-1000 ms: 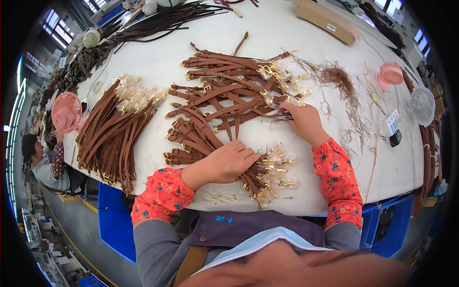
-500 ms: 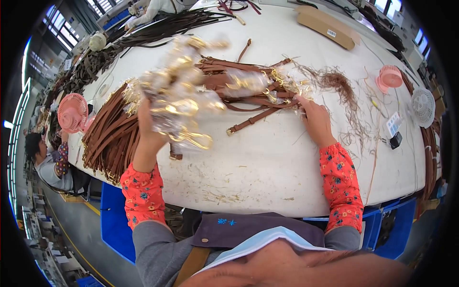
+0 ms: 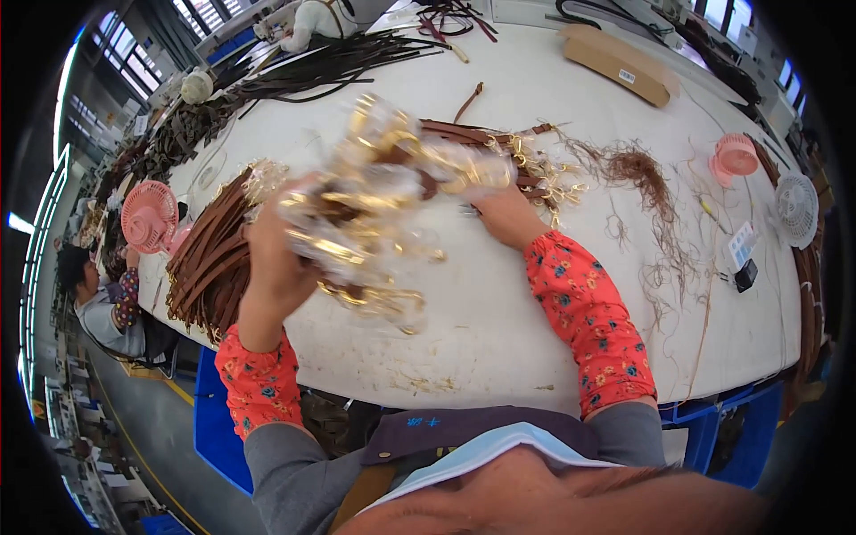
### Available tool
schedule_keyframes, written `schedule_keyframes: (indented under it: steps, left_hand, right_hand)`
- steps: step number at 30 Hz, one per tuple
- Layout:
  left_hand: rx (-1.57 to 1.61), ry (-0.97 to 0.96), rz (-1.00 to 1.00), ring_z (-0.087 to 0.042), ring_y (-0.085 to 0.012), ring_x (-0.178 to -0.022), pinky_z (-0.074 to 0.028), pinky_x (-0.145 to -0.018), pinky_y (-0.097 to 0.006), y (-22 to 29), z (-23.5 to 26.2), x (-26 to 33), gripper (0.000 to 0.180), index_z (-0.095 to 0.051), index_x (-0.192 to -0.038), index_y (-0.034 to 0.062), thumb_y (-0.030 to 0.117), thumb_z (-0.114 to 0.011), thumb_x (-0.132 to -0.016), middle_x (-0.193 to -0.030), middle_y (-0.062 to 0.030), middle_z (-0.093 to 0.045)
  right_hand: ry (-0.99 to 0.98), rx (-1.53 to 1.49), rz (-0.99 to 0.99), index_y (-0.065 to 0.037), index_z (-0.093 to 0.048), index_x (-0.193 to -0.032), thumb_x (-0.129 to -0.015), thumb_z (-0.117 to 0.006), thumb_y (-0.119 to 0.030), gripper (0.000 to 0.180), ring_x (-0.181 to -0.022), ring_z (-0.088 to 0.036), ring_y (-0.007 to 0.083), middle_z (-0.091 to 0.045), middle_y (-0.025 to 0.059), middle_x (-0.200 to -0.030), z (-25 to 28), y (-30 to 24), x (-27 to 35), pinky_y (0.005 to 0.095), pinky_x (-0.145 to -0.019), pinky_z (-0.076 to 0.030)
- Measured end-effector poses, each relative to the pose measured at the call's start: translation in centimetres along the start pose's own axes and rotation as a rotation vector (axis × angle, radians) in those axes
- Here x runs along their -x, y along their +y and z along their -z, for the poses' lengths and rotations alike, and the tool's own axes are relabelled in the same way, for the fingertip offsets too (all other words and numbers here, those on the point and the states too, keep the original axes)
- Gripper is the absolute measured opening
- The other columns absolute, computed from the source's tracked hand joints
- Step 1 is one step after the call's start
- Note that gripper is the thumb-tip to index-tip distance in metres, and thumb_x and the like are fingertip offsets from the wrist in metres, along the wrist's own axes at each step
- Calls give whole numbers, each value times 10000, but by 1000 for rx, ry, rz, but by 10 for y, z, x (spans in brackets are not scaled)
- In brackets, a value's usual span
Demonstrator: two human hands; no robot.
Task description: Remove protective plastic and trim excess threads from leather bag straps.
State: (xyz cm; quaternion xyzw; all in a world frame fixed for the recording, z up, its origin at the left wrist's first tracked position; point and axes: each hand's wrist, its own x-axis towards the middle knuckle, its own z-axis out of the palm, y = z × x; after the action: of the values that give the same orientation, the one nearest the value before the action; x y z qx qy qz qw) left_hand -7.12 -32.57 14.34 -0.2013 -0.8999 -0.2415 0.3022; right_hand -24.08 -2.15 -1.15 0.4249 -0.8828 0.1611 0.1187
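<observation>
My left hand is closed around a bunch of brown leather straps whose gold-coloured snap hooks are wrapped in clear plastic. The bunch is held up over the white table and smeared by motion. My right hand is at its right end, against a plastic-wrapped gold hook; its fingers are bent and partly hidden, so what they grip is unclear. Behind it, more brown straps lie with bare gold hooks at their ends. Left of my left hand lies a thick pile of brown straps.
Tangled brown threads lie on the white table at the right. Small fans stand about: pink, pink and white. A cardboard box and dark straps lie farther back. A co-worker sits at the left.
My right hand has moved left from the loose hooks to the held bunch. My left hand's bunch has swung right and lower. The brown straps behind are now more hidden.
</observation>
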Motion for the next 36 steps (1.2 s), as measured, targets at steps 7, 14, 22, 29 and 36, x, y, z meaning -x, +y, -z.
schedule_keyframes:
  steps: [7,14,22,29,36]
  left_hand:
    - [31,-526,-258,-613,-335,-1034,-468,-871,-397,47,-106,21,758,-498,-1373,59,6,-738,-657,-1159,-127,-644]
    - [214,-856,-283,-478,-311,-1278,-395,-1016,-406,53,-139,23,891,-331,-1513,63,234,-778,-761,-1388,-161,-505]
    - [348,-781,-130,-406,-358,-1394,-313,-1166,-397,-9,-148,-47,680,-352,-1505,37,218,-668,-930,-1535,-203,-383]
    - [-182,-546,-106,-247,-358,-1484,-211,-1193,-545,-75,-236,-109,779,-231,-1550,53,424,-587,-965,-1605,-180,-259]
    - [-357,-669,-51,-208,-347,-1504,-90,-1218,-568,-105,-266,-183,1237,-158,-1590,123,767,-698,-683,-1611,-155,-276]
  right_hand:
    - [239,-778,-117,-106,-588,-1282,-894,-556,-12,401,-1326,-485,327,-547,105,-1405,-10,36,-15,480,-1141,-338]
    - [244,-25,-163,-156,-598,-1293,-768,-639,44,563,-1251,-499,305,-569,86,-1302,41,46,63,407,-1066,-408]
    - [201,-42,-240,-171,-627,-1232,-793,-625,22,480,-1105,-534,310,-590,88,-1122,38,42,68,430,-972,-427]
    - [280,-99,-240,-136,-641,-1190,-829,-603,12,392,-1091,-546,322,-601,104,-1092,33,43,67,430,-951,-442]
    - [279,-104,-266,-123,-644,-1181,-829,-597,23,384,-1098,-548,312,-603,99,-1089,32,46,66,420,-958,-436]
